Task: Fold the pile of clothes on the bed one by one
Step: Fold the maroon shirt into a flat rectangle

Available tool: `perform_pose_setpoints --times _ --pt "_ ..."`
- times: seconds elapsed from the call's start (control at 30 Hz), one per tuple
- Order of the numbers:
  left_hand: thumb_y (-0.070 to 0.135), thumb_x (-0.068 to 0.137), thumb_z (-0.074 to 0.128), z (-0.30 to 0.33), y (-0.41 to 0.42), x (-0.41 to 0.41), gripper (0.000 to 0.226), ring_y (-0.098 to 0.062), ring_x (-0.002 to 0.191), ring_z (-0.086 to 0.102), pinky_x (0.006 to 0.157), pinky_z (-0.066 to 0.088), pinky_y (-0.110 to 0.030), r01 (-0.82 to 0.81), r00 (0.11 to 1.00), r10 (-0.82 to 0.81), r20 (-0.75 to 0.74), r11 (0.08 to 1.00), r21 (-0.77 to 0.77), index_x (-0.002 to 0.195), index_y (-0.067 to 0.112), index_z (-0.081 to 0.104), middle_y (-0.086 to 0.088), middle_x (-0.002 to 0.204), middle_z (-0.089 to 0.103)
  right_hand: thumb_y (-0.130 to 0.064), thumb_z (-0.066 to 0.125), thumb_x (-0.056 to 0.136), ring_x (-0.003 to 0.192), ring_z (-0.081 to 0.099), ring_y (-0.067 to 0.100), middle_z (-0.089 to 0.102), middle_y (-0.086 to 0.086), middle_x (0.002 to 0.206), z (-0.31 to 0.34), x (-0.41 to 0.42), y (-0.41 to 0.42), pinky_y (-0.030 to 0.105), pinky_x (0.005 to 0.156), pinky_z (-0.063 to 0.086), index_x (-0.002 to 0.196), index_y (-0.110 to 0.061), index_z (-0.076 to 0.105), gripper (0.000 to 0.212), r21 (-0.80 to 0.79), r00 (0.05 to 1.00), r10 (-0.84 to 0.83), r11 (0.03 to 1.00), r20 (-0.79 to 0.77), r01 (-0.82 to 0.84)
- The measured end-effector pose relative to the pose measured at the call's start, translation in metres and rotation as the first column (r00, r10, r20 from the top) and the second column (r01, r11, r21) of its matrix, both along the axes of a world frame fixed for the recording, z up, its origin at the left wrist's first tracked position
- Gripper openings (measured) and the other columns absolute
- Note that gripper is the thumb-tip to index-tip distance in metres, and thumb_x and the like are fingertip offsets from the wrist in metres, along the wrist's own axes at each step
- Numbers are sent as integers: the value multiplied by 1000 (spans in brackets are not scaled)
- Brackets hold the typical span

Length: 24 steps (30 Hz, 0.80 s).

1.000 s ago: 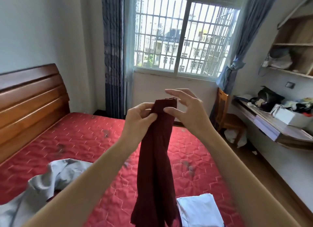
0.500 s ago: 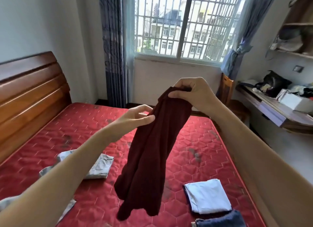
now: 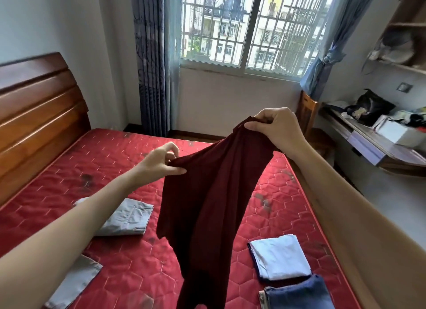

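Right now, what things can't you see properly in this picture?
Head view only:
- Dark red garment: its bottom end is cut off by the lower edge; what kind of clothing it is cannot be told.
- Folded blue jeans: cut off by the lower edge.
- Grey garment: partly hidden behind the left arm.
- Things on the desk: too small and jumbled to name.

I'm losing the maroon garment's (image 3: pixel 207 205) lower end past the bottom edge. It is hiding the mattress (image 3: pixel 92 170) behind it, the folded jeans (image 3: pixel 297 295) are getting cropped there too, and the desk clutter (image 3: pixel 391 117) is blurring.
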<state>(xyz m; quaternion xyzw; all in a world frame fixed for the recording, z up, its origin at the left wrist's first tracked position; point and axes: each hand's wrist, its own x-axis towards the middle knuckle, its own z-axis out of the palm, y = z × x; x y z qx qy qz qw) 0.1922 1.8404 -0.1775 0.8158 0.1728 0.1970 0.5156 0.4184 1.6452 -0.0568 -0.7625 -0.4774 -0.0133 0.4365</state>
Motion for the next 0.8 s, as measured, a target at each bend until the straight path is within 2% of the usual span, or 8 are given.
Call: perform_pose_setpoints --times 0.07,0.17,0.23,0.3,0.4,0.5,0.63,0.8 --pt "12 69 85 -11 -11 3 46 -18 63 66 57 56 -26 -182 977 155 149 966 186 88 14 44 -4 75 61 -34 81 73 62 57 4 65 -11 64 -3 -1 4 28 68 48 74 -25 73 12 7 997 -72 997 42 71" --pt "16 69 86 -38 -46 5 49 -15 57 59 56 50 -22 -328 925 189 329 834 444 86 18 40 4 77 55 -35 80 73 68 61 7 67 -9 68 -5 -4 7 31 74 51 79 -21 75 15 18 990 -126 992 68 125" --pt "9 73 81 -59 -73 8 41 -13 55 52 52 46 -17 -365 914 155 375 716 595 83 18 43 3 82 55 -35 80 73 74 64 11 69 -6 72 -5 -7 7 33 77 52 81 -20 76 17 10 989 -129 992 77 128" --pt "-2 74 77 -79 -97 15 27 -14 51 56 45 49 -20 -361 927 160 339 625 692 82 13 56 -3 93 62 -36 80 73 76 65 13 70 -5 74 -4 -10 5 34 77 52 81 -22 75 17 -2 988 -124 992 92 125" --pt "-10 70 75 -94 -121 33 22 -23 52 64 46 56 -32 -385 923 287 258 639 666 82 8 72 -8 102 67 -36 80 73 70 61 10 68 -7 70 -2 -14 0 30 73 50 77 -25 73 14 -2 987 -99 995 124 100" --pt "8 79 74 -94 -133 56 20 -27 65 67 58 58 -36 -450 888 413 202 689 568 98 3 69 -10 106 64 -36 79 74 71 62 10 69 -6 72 2 -18 -9 32 75 51 81 -21 75 16 19 986 -87 996 141 85" --pt "30 85 70 -91 -141 87 42 -32 94 61 78 55 -42 -468 871 481 100 749 468 112 2 58 -14 119 55 -35 79 75 73 65 12 70 -5 72 9 -16 -27 35 75 53 84 -18 76 19 45 987 -80 996 138 74" --pt "12 89 61 -88 -154 105 15 -32 85 63 77 54 -44 -494 862 491 126 757 429 98 0 66 -12 104 60 -34 80 75 72 65 17 71 0 74 9 -2 -54 39 74 53 83 -16 76 20 73 987 -92 994 130 83"
